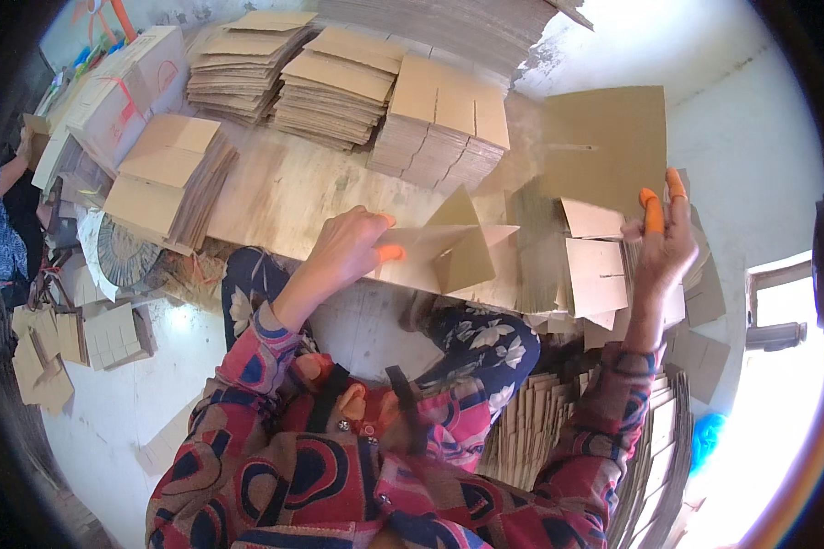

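My left hand (350, 245) has its fingers closed, with orange covers on the fingertips, pinching the left end of a slotted cardboard divider (462, 258). Its pieces cross each other and stand upright at the bench's front edge. Off to the right, my right hand (666, 240) has its fingers stretched up and apart, two of them orange-tipped. They lie by the lower right edge of a large slotted cardboard sheet (609, 137); whether they grip it I cannot tell. Below and left of that hand stands a stack of slotted cardboard pieces (598, 274).
Several cardboard stacks (339, 87) line the back of the wooden bench (279, 188). Another stack (169, 174) leans at its left end near a white carton (124, 96). More cardboard (531, 430) is packed below, at the right. At far left a co-worker's arm (14, 169) shows.
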The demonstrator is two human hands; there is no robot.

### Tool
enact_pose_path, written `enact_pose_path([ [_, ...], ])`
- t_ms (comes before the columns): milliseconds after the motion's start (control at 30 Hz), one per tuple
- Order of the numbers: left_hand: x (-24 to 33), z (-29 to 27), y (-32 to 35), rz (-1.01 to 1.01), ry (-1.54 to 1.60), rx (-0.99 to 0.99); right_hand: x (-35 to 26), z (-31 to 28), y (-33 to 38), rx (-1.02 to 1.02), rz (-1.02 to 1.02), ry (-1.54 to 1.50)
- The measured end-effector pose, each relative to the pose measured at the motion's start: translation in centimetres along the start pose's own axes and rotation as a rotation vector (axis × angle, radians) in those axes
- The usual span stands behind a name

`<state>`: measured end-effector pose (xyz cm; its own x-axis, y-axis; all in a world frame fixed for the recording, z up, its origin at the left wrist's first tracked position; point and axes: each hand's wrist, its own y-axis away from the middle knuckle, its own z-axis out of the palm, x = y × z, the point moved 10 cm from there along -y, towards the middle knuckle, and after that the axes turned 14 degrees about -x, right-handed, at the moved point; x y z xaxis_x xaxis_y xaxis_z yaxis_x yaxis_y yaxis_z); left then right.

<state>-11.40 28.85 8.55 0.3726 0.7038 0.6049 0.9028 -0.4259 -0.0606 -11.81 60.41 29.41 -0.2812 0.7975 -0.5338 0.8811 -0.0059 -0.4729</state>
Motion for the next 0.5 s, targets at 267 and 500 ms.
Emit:
enact_pose_path([
  [267, -0.5, 1.2, -0.2, 0.159, 0.149, 0.124, -5.6, 5.6, 3.8, -0.336, 0.051, -0.320],
  [500, -1.0, 1.5, -0.4, 0.094, 0.168, 0.060, -4.9, 7.5, 4.4, -0.431, 0.056, -0.276],
])
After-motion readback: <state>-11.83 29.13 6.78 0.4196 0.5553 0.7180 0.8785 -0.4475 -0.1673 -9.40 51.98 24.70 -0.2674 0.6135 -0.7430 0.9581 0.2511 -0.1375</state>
